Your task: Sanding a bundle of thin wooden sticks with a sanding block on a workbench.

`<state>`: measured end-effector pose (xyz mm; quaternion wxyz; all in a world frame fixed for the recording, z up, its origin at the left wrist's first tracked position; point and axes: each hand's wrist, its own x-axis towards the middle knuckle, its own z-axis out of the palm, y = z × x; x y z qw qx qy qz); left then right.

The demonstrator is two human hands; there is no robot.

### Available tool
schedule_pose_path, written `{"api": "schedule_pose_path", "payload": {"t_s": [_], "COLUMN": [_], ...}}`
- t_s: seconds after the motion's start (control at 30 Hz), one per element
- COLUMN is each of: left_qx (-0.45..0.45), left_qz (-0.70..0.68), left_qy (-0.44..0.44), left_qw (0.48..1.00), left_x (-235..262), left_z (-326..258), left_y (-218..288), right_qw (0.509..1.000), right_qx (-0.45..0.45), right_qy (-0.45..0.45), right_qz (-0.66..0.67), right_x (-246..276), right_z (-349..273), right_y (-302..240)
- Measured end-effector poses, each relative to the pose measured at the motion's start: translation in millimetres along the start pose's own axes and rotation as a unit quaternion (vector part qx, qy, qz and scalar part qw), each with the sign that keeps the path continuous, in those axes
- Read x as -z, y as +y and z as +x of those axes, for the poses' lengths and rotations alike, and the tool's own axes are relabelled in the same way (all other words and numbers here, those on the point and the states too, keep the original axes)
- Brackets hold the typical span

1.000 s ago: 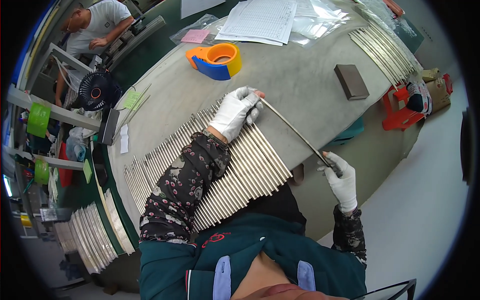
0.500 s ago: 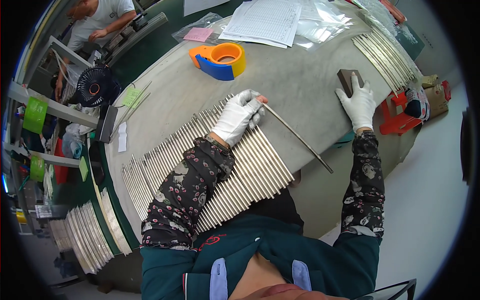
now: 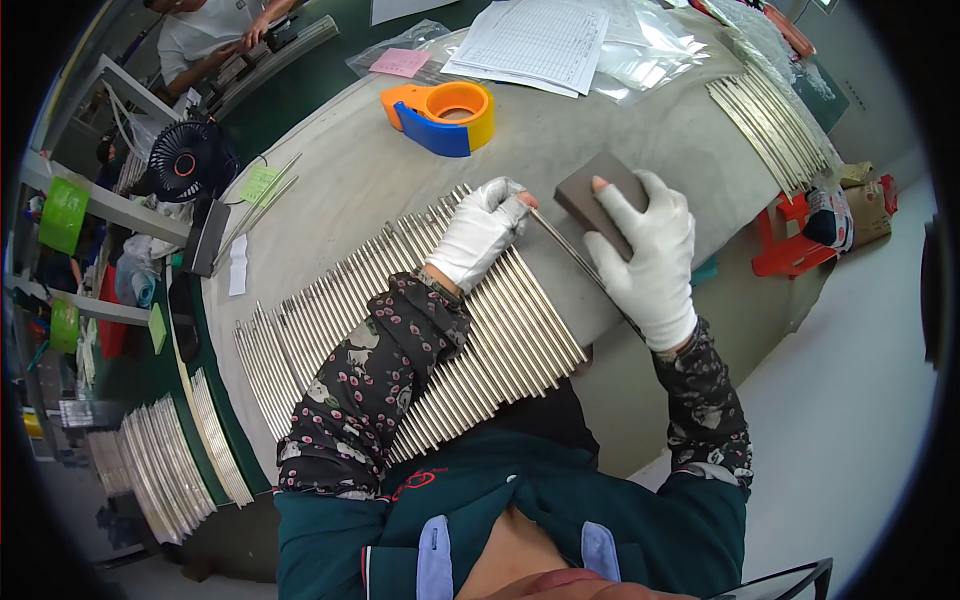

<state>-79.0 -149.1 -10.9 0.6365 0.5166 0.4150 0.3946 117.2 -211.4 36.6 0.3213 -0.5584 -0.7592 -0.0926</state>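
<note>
My left hand [image 3: 478,230], in a white glove with bare fingertips, pinches one end of a thin metal rod [image 3: 563,240]. The rod slants down to the right, and its lower part passes behind my right hand [image 3: 652,268]. That hand, gloved as well, grips a brown rectangular block [image 3: 574,194] just above the rod. Whether block and rod touch, I cannot tell. Under my left hand and forearm a wide row of similar metal rods [image 3: 520,325] lies side by side on the grey table [image 3: 330,190].
An orange, blue and yellow tape dispenser [image 3: 432,108] stands beyond my left hand. Behind it lie paper sheets [image 3: 530,45] and plastic bags. More rods [image 3: 768,130] rest at the far right, above a red stool [image 3: 778,252]. A fan [image 3: 187,162] and another person [image 3: 205,40] are at upper left.
My right hand has picked up the block from the table at the right and brought it left, close to the rod. My left hand keeps its hold on the rod.
</note>
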Motion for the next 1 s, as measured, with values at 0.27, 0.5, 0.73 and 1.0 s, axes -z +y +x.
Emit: {"api": "schedule_pose_path", "payload": {"t_s": [0.27, 0.5, 0.73, 1.0], "left_qx": [0.000, -0.010, 0.012, -0.001], "left_qz": [0.017, 0.020, 0.062, 0.032], "left_qy": [0.003, 0.010, 0.001, 0.008], "left_qw": [1.000, 1.000, 0.998, 0.999], "left_x": [0.0, 0.2, 0.3, -2.3], "left_z": [-4.1, -0.5, -2.4, 0.8], "left_y": [2.0, 2.2, 1.3, 2.7], "right_qw": [0.998, 0.999, 1.000, 0.999], "right_qx": [0.045, 0.031, -0.003, -0.005], "right_qy": [-0.026, -0.022, -0.007, -0.038], "right_qz": [0.025, -0.007, -0.009, -0.014], "right_x": [8.4, 4.9, 0.4, 2.7], "right_z": [5.4, 2.2, -1.0, -2.4], "right_y": [-16.1, -9.0, -3.2, -3.0]}}
